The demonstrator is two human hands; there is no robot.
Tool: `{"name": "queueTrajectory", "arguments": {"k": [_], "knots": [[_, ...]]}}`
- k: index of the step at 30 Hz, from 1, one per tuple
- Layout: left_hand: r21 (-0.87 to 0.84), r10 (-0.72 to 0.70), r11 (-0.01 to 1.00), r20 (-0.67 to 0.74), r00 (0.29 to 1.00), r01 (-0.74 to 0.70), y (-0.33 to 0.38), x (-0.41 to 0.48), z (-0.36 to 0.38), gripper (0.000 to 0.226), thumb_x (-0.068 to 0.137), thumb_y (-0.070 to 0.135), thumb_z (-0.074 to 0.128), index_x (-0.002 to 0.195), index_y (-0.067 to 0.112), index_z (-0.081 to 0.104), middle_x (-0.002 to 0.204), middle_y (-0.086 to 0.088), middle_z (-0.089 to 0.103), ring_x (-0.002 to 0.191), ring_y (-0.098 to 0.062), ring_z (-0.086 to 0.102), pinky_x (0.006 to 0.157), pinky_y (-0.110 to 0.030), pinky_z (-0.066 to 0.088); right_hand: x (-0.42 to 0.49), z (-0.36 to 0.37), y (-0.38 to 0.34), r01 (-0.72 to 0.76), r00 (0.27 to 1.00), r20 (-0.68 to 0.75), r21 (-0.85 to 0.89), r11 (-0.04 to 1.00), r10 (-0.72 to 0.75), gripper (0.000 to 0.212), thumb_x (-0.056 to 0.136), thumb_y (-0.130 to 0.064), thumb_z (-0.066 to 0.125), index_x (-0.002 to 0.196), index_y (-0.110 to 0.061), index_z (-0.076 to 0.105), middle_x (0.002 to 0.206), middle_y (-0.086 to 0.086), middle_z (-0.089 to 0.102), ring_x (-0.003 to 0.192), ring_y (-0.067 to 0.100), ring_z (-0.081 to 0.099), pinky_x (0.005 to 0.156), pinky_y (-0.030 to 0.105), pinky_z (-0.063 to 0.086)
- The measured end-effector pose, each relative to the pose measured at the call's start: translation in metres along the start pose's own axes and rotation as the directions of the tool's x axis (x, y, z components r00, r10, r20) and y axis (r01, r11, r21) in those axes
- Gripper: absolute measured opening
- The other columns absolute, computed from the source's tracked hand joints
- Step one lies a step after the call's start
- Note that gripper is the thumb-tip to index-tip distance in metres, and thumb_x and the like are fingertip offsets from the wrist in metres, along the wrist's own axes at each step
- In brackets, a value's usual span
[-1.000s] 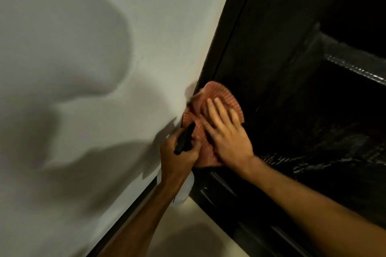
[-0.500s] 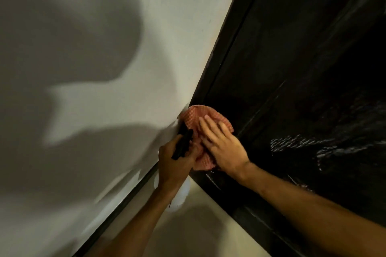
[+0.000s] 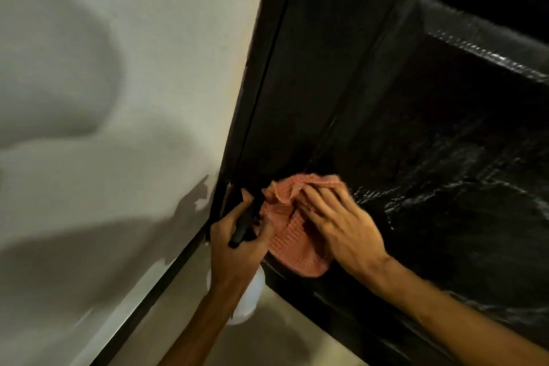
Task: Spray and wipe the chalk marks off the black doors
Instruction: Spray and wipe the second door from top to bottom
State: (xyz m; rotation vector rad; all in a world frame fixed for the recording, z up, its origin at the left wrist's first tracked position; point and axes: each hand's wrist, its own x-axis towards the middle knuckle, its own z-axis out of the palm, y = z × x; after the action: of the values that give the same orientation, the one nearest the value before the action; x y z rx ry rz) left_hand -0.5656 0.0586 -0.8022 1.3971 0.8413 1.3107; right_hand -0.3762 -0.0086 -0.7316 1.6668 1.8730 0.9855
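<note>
**Cloth pressed flat on the black door, spray bottle gripped beside it**

The left half of the frame is a pale wall (image 3: 118,92) crossed by soft shadows, with a dark skirting strip (image 3: 148,300) running along its foot toward the lower left.

Just left of centre, low in the frame, the left hand (image 3: 234,249) is curled tightly around the neck of a spray bottle (image 3: 251,294). The bottle's black trigger head sticks up above the knuckles, and its white body shows below the wrist. This hand sits at the door's left edge, right beside the cloth.

At lower centre a pink checked cloth (image 3: 297,258) lies bunched against the black door (image 3: 371,83). The right hand (image 3: 347,235) rests on top of it. Its fingers (image 3: 320,202) are straight and slightly spread, pressing the fabric to the door rather than clutching it. Cloth shows past the fingertips above and below the palm.

To the right, the door's lower panel carries pale, wet-looking streaks (image 3: 445,187). Whether they are chalk or spray cannot be told. Beige floor (image 3: 291,336) shows at the bottom centre.
</note>
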Motion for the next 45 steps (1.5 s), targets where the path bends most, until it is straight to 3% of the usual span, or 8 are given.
{"name": "queueTrajectory", "arguments": {"k": [5, 10, 15, 21, 31, 36, 41, 45], "knots": [[-0.07, 0.028, 0.997, 0.036, 0.999, -0.026, 0.041, -0.008, 0.028, 0.014, 0.091, 0.005, 0.078, 0.085, 0.017, 0.074, 0.079, 0.011, 0.075, 0.085, -0.003, 0.074, 0.077, -0.011, 0.054, -0.029, -0.041, 0.072, -0.455, 0.87, -0.188, 0.049, 0.889, 0.456, 0.068, 0.084, -0.025, 0.049, 0.152, -0.022, 0.048, 0.162, 0.018, 0.031, 0.151, 0.039, 0.025, 0.122, 0.054, 0.006], [-0.049, 0.147, 0.989, 0.085, 0.986, -0.143, 0.08, -0.02, 0.056, 0.013, 0.09, 0.02, 0.074, 0.081, 0.013, 0.071, 0.07, 0.005, 0.07, 0.073, -0.014, 0.072, 0.068, -0.019, 0.057, -0.071, -0.014, 0.055, -0.009, 0.999, 0.043, -0.045, 0.999, 0.011, 0.065, 0.086, -0.023, 0.044, 0.15, -0.021, 0.052, 0.167, 0.015, 0.025, 0.153, 0.034, 0.02, 0.125, 0.048, -0.004], [-0.027, 0.206, 0.978, 0.085, 0.975, -0.205, 0.108, -0.041, 0.081, 0.017, 0.09, 0.011, 0.079, 0.076, 0.009, 0.07, 0.062, 0.002, 0.066, 0.061, -0.015, 0.066, 0.057, -0.019, 0.051, -0.109, -0.054, 0.119, -0.532, 0.824, -0.158, 0.112, 0.839, 0.544, 0.073, 0.08, -0.022, 0.05, 0.153, -0.025, 0.048, 0.165, 0.017, 0.027, 0.154, 0.037, 0.018, 0.124, 0.054, 0.003], [0.001, 0.174, 0.984, 0.154, 0.973, -0.177, 0.132, -0.072, 0.115, 0.02, 0.087, -0.002, 0.08, 0.075, 0.01, 0.071, 0.064, 0.008, 0.068, 0.064, -0.009, 0.068, 0.063, -0.011, 0.05, -0.169, -0.013, 0.082, -0.428, 0.901, -0.002, 0.153, 0.891, 0.433, 0.096, 0.064, -0.022, 0.083, 0.153, -0.027, 0.048, 0.164, 0.01, 0.026, 0.152, 0.03, 0.024, 0.125, 0.048, 0.0], [0.082, 0.159, 0.981, 0.189, 0.969, -0.177, 0.157, -0.108, 0.165, 0.023, 0.087, 0.005, 0.081, 0.074, 0.022, 0.073, 0.071, 0.002, 0.073, 0.065, -0.013, 0.07, 0.054, -0.041, 0.06, -0.193, -0.025, 0.103, -0.733, 0.461, -0.155, 0.489, 0.473, 0.874, 0.049, 0.074, -0.015, 0.05, 0.122, -0.022, 0.058, 0.137, 0.015, 0.042, 0.136, 0.039, 0.036, 0.117, 0.06, 0.019], [0.082, 0.153, 0.981, 0.243, 0.958, -0.177, 0.161, -0.129, 0.192, 0.024, 0.089, 0.007, 0.08, 0.074, 0.024, 0.072, 0.072, -0.006, 0.072, 0.066, -0.015, 0.07, 0.052, -0.046, 0.058, -0.222, -0.011, 0.116, -0.781, 0.072, -0.104, 0.613, 0.121, 0.992, 0.036, 0.079, -0.012, 0.053, 0.112, -0.009, 0.067, 0.139, 0.025, 0.043, 0.137, 0.047, 0.034, 0.125, 0.052, 0.003], [0.042, 0.172, 0.98, 0.315, 0.933, -0.195, 0.172, -0.142, 0.205, 0.019, 0.091, 0.015, 0.078, 0.077, 0.026, 0.071, 0.064, -0.001, 0.067, 0.052, -0.012, 0.061, 0.049, -0.042, 0.056, -0.228, -0.008, 0.115, -0.675, 0.445, -0.229, 0.549, 0.493, 0.866, 0.026, 0.082, -0.019, 0.058, 0.103, -0.017, 0.072, 0.129, 0.017, 0.057, 0.133, 0.039, 0.043, 0.115, 0.057, 0.023], [-0.024, 0.226, 0.973, 0.337, 0.914, -0.231, 0.18, -0.144, 0.217, 0.021, 0.094, 0.013, 0.075, 0.075, 0.022, 0.07, 0.068, -0.008, 0.069, 0.053, -0.025, 0.06, 0.05, -0.04, 0.051, -0.282, -0.005, 0.142, -0.73, -0.073, -0.139, 0.682, 0.042, 0.988, 0.046, 0.08, -0.002, 0.06, 0.125, -0.011, 0.065, 0.141, 0.024, 0.046, 0.138, 0.043, 0.036, 0.117, 0.063, 0.026]]}}
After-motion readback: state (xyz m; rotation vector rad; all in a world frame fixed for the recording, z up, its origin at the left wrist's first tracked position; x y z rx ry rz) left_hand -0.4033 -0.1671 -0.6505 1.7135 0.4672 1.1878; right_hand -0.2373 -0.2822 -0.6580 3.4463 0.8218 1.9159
